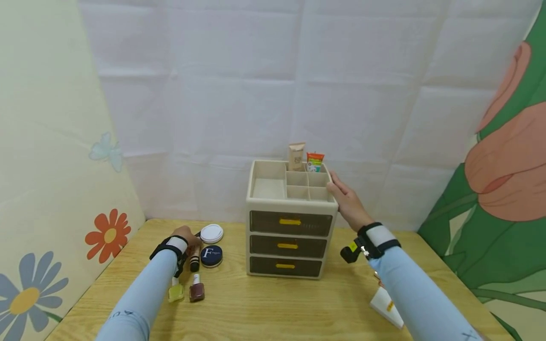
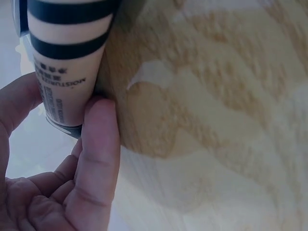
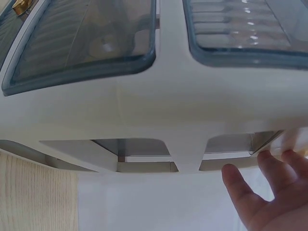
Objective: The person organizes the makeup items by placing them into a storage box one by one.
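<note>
At the left of the table my left hand (image 1: pixel 186 234) pinches a beige squeeze tube with black stripes (image 1: pixel 195 258). In the left wrist view, thumb and fingers are on either side of this striped tube (image 2: pixel 67 91), near its dark end. My right hand (image 1: pixel 349 204) touches the right side of a cream drawer organizer (image 1: pixel 294 205), near its top edge. The right wrist view shows the fingers of that hand (image 3: pixel 276 192) extended along the organizer's side wall (image 3: pixel 96 115). A beige tube (image 1: pixel 296 157) and an orange-and-green tube (image 1: pixel 315 162) stand in its rear top compartments.
Beside my left hand lie a white round compact (image 1: pixel 211 233) and a dark blue one (image 1: pixel 211 255). Nearer stand a yellow-green nail polish bottle (image 1: pixel 176 291) and a dark red one (image 1: pixel 197 290). A white box (image 1: pixel 387 307) is partly behind my right forearm. White cloth (image 1: pixel 204 118) hangs behind.
</note>
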Motion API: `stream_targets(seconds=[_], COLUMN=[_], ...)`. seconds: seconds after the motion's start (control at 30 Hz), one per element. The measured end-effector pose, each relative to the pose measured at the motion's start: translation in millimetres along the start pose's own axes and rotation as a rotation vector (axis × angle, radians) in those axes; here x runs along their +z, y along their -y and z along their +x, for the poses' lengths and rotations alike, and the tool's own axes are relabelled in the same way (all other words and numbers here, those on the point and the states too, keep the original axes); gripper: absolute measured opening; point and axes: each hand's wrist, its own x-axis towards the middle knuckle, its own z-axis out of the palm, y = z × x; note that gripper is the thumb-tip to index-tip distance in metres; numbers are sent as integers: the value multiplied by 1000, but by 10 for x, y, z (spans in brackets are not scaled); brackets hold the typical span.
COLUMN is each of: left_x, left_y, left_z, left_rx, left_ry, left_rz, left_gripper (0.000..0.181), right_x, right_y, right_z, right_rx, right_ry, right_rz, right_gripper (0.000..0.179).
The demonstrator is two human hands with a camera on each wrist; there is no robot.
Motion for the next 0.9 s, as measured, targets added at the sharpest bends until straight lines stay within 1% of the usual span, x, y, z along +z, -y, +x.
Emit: stream_targets(seconds=[0.17, 0.33, 0.53, 0.7, 0.8, 0.9], left_x=[-21, -25, -28, -78, -132, -189], left_y=[2, 13, 103, 164, 172, 175], left_z=[-26, -37, 2, -5, -23, -45], left_rx=[-14, -20, -19, -24, -27, -20], left_ry=[8, 17, 35, 49, 30, 10], left_rz=[-49, -77, -87, -90, -101, -151], left_gripper=[30, 31, 33, 33, 36, 38], right_x=[-1, 5, 21, 24, 9, -1], right_y=[10, 20, 17, -3, -9, -13], right_z=[-7, -11, -9, 0, 3, 9], right_rx=[-3, 3, 6, 27, 24, 9], right_ry=[0, -7, -12, -12, -8, -14], right_rz=[-11, -14, -16, -25, -31, -29], right_gripper=[63, 64, 64, 65, 67, 66])
